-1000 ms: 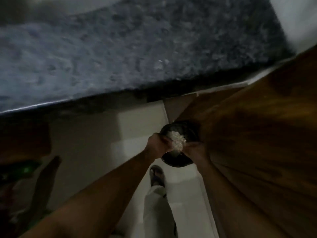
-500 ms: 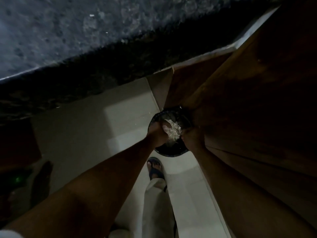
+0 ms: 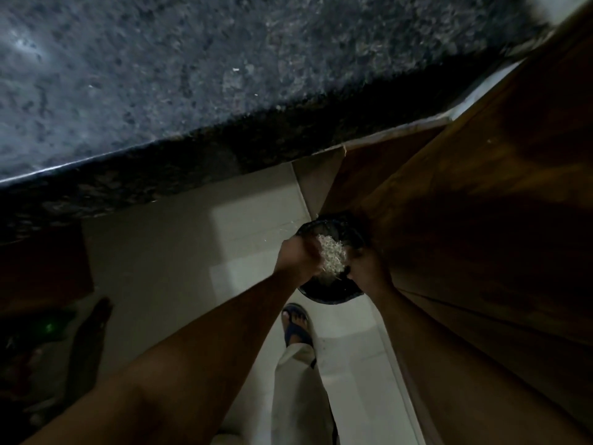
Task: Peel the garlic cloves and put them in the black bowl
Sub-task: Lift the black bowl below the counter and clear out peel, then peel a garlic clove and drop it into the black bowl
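Pale garlic skins (image 3: 332, 256) sit bunched between both hands, right over a black round bin (image 3: 330, 292) down on the tiled floor (image 3: 179, 252). Left hand (image 3: 300, 256) is curled around the left side of the clump, right hand (image 3: 365, 263) grips the right side. Granite countertop (image 3: 192, 65) runs above, wooden cabinet door (image 3: 481, 203) on the right. Sandalled foot (image 3: 296, 324) just below the bin.
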